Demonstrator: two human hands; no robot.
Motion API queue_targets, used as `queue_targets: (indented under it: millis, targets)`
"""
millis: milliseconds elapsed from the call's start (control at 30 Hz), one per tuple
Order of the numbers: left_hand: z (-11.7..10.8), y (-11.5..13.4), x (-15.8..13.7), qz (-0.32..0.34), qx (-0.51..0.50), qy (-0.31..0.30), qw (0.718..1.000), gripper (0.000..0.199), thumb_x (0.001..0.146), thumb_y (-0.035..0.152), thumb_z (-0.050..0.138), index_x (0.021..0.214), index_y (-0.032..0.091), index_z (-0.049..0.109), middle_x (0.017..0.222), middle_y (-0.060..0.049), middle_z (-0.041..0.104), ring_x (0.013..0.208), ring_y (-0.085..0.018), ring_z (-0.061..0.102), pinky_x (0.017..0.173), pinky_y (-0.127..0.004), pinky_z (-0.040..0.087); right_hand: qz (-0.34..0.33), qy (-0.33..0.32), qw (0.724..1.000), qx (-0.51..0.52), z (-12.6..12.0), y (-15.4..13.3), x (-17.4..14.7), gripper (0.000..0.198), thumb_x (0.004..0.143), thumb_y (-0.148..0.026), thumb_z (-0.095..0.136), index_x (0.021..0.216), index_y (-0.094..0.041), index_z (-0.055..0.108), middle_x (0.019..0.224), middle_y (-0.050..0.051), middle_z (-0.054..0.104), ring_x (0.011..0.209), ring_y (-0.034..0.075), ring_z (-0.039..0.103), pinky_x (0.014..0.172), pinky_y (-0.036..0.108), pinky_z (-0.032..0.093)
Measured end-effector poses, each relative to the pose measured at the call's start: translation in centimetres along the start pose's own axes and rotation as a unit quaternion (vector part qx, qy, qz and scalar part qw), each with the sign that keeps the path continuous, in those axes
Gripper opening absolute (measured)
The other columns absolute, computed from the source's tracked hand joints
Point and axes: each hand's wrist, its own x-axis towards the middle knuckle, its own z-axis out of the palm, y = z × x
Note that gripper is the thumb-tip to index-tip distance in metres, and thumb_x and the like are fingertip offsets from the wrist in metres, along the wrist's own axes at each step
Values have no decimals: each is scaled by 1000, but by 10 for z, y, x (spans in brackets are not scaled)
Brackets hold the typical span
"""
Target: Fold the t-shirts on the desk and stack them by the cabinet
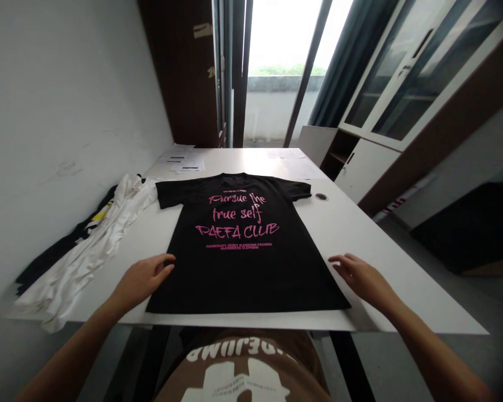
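Note:
A black T-shirt (243, 279) with pink lettering lies spread flat on a white table, its neck toward the far end and its hem along the near edge. My left hand (146, 276) is at the shirt's left side, thumb and fingers slightly apart and fingertips over the cloth edge; whether they touch it I cannot tell. By the opposite side, my right hand (358, 276) has its fingers apart and holds nothing. The shirt's right sleeve (299, 190) looks slightly rumpled, while the left sleeve (167, 195) lies flatter.
Heaped white and black clothes (96, 240) line the table's left side, by the wall. Papers (186, 159) lie at the far end of the white table (385, 268). A round cable hole (321, 196) is right of the shirt. Cabinets (369, 167) stand beyond at right.

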Motion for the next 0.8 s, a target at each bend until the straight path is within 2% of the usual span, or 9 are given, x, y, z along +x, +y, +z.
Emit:
queue_targets:
  millis: [100, 233, 300, 367, 467, 567, 667, 800]
  targets:
    - [0, 12, 40, 86, -31, 40, 995, 38, 96, 48, 48, 117, 27, 71, 95, -3, 70, 85, -21, 66, 80, -32, 49, -21, 33, 999, -28, -5, 1, 33, 32, 97, -43, 47, 108, -26, 72, 102, 9, 70, 76, 23, 69, 70, 37, 54]
    - [19, 26, 115, 185, -24, 73, 980, 34, 96, 44, 52, 114, 25, 74, 116, -7, 67, 109, -25, 62, 101, -38, 47, -133, 1, 991, 0, 9, -24, 92, 28, 95, -39, 56, 114, -28, 73, 112, 9, 68, 98, 25, 68, 89, 40, 55]
    - [29, 36, 157, 198, 1, 85, 977, 35, 95, 42, 54, 118, 24, 73, 125, -8, 64, 118, -26, 58, 108, -39, 44, -184, -17, 983, 12, 22, -42, 128, 30, 94, -38, 60, 119, -27, 72, 124, 10, 64, 110, 26, 65, 98, 41, 53]
    - [36, 46, 198, 178, 27, 87, 980, 37, 95, 41, 55, 123, 23, 70, 135, -8, 60, 127, -26, 54, 114, -38, 40, -197, -14, 980, -2, 35, -58, 166, 34, 94, -38, 61, 125, -26, 70, 135, 11, 59, 120, 27, 60, 106, 41, 49]
    - [42, 52, 252, 139, 40, 82, 986, 42, 94, 40, 55, 130, 20, 66, 142, -9, 57, 136, -27, 47, 119, -39, 33, -163, -4, 986, -41, 54, -72, 220, 39, 95, -38, 63, 131, -24, 67, 145, 12, 53, 132, 30, 52, 113, 42, 42]
    - [43, 44, 293, 81, 47, 66, 993, 48, 95, 43, 52, 135, 19, 62, 145, -11, 56, 139, -29, 44, 119, -44, 32, -104, -9, 993, -62, 68, -77, 266, 45, 96, -43, 60, 137, -25, 63, 151, 12, 48, 139, 31, 46, 115, 42, 39]
    - [46, 27, 320, 13, 55, 45, 997, 56, 97, 53, 45, 141, 22, 58, 149, -14, 53, 142, -34, 42, 117, -54, 31, -38, -27, 997, -61, 76, -75, 302, 52, 99, -52, 52, 145, -28, 56, 156, 11, 44, 143, 31, 40, 117, 44, 36]
    - [59, 5, 338, -43, 68, 23, 996, 72, 94, 69, 38, 154, 29, 44, 165, -13, 31, 152, -42, 23, 115, -72, 18, 66, -121, 989, -54, 82, -66, 335, 65, 99, -67, 38, 156, -36, 39, 167, 8, 26, 152, 37, 21, 116, 66, 26]
